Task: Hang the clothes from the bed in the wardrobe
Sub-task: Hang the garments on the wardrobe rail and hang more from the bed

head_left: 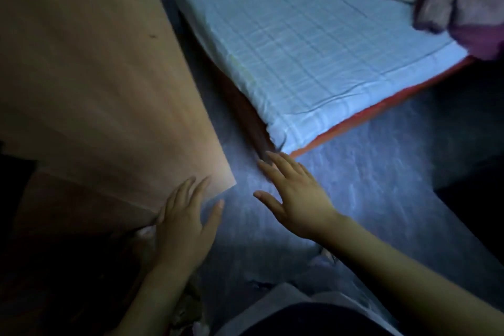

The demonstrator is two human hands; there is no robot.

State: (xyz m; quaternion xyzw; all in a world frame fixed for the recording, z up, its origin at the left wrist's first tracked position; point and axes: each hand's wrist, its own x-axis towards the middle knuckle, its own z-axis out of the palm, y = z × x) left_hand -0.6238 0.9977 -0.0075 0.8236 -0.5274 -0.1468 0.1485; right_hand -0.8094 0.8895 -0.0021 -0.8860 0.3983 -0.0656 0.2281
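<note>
Left hand [185, 224]: released, beside the wardrobe door [95, 76].
Right hand [296, 198]: we are spreading it, released.
Clothes [461, 0]: lying on the bed [300, 57].

Dim room: lit mottled floor [368, 172] at 5 o'clock, wooden wardrobe panel [95, 76] at 10, bed [300, 49] at 1.

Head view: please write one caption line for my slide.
Left hand open by a corner of the wooden panel, right hand open over the floor; clothes lie on the bed beyond.
</note>
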